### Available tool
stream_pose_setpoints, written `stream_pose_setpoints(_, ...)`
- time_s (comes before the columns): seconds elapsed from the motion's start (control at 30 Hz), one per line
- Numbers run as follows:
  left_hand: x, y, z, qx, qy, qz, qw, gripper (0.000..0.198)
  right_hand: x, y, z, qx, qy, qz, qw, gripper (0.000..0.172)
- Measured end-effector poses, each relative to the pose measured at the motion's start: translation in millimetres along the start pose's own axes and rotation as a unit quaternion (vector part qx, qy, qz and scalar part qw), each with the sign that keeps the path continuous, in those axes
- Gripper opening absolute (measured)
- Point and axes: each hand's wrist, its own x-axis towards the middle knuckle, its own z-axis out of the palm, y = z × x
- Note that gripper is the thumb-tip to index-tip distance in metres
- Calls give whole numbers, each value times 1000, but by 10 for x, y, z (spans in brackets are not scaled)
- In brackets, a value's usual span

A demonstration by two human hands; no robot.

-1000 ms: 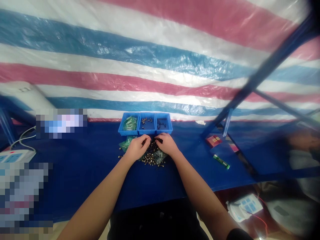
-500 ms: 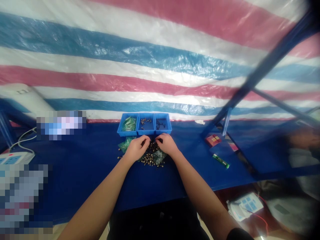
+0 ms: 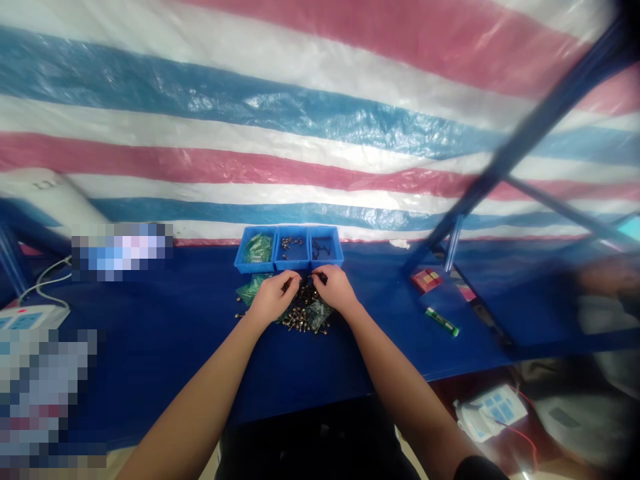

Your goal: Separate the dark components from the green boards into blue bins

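Note:
My left hand [image 3: 274,295] is closed in a pinch at the left of a pile of small brass-coloured and black parts [image 3: 300,319]. What its fingertips hold is too small to name. Facing it from the right, my right hand [image 3: 335,287] pinches too, with a tiny dark piece at its fingertips that I cannot identify. Green packets [image 3: 249,291] lie left of the pile. Just behind the hands stand three joined blue bins: the left bin [image 3: 254,268] holds green packets, the middle bin [image 3: 293,265] brass-coloured parts, the right bin [image 3: 327,260] thin black pieces.
On the blue table [image 3: 165,360], a red box [image 3: 427,281] and a green tube [image 3: 442,321] lie to the right. Blue metal posts [image 3: 480,187] rise there. Power strips [image 3: 493,412] sit at lower right and far left. A blurred person's arm shows at the right edge.
My right hand has shifted very slightly at the fingertips. My left hand stays in place. A bright bluish patch now shows at the far right edge.

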Motion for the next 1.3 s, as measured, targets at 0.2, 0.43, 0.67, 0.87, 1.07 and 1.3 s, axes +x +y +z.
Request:
stream_pose_setpoints(0.2, 21, -25, 20, -6, 33, 11, 999, 34, -20, -91, 32, 235, -8, 75, 969, 20)
stream_pose_setpoints(0.43, 19, -22, 41, -4, 36, 26, 999, 34, -20, -108, 79, 356, -27, 94, 929, 23)
stream_pose_setpoints(0.67, 19, -13, 18, -3, 17, 17, 1000, 30, -34, -135, 25, 399, -53, 64, 913, 27)
stream_pose_setpoints(0.87, 24, 10, -7, 7, -3, 17, 1000, 32, -79, -170, 61, 345, -44, 53, 936, 27)
stream_pose_setpoints(1.07, 6, 5, 6, -25, 3, -2, 1000, 34, -56, -158, 48, 343, -24, 64, 937, 26)
stream_pose_setpoints(1.3, 8, -38, 19, -14, 31, 20, 999, 33, -49, -146, 48, 356, -23, 71, 931, 25)
